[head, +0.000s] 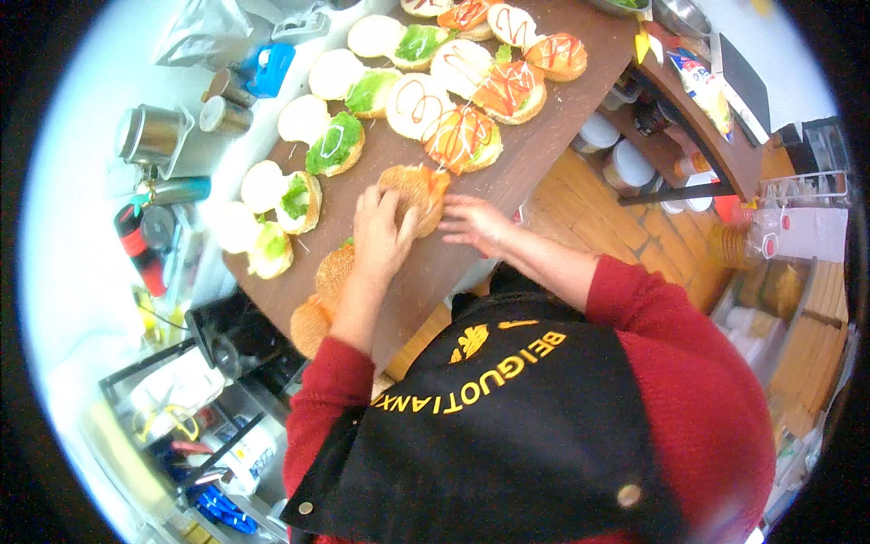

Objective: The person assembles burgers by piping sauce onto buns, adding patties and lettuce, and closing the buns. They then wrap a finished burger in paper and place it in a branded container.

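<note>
On the brown tabletop (503, 160), my left hand (384, 224) rests on the sesame bun top (410, 190) of a burger with an orange filling at its edge. My right hand (476, 221) is at that burger's right side, fingers apart; whether they touch it I cannot tell. Closed burgers, among them a sesame one (335, 272) and another (310, 326), lie beside my left forearm. Beyond my hands are rows of opened buns: some halves bear green lettuce (333, 144) with white sauce, others an orange filling (464, 139) with red and white sauce lines.
At the left stand a steel container (146, 134), a lidded jar (224, 115), a blue object (270, 70) and a black-and-red bottle (141, 248). A shelf unit (680, 129) with white tubs (627, 165) stands at the right. A metal bowl (683, 15) is at the top right.
</note>
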`<state>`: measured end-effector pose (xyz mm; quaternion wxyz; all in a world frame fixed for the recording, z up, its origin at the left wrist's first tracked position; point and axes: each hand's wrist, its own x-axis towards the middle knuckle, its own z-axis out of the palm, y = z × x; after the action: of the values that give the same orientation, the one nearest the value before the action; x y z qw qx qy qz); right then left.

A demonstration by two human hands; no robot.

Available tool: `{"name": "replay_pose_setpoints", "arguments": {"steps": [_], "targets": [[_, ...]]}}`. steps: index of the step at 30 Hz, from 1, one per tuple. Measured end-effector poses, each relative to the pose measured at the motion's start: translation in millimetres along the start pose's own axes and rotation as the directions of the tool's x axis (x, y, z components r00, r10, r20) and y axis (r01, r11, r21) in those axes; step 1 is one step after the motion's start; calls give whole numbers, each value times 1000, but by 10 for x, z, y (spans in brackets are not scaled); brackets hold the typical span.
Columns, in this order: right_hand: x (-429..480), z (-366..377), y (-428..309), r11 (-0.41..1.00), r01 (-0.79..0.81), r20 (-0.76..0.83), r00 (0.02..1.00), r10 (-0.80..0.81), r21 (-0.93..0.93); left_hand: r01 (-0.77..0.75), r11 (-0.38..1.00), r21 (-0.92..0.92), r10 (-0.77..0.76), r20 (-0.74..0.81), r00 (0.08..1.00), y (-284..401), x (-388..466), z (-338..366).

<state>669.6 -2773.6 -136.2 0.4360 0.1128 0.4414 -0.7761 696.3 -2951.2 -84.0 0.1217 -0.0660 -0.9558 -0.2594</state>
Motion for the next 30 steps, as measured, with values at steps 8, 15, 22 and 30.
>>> {"name": "replay_pose_setpoints", "arguments": {"steps": [8,15,22,30], "targets": [[145,140,106,993,-41,-39,999,37,-111,64,972,226,-76,46,996,-346,228,-319],[-216,-628,-282,969,244,-383,900,-210,40,253,899,-358,-259,33,965,-397,1575,280],[-82,-836,-713,991,122,-196,975,-110,51,170,962,-213,-182,-40,982,-109,1707,448],[121,-1099,-984,994,-87,150,984,96,-67,-18,996,85,7,122,992,633,1011,718]]}}
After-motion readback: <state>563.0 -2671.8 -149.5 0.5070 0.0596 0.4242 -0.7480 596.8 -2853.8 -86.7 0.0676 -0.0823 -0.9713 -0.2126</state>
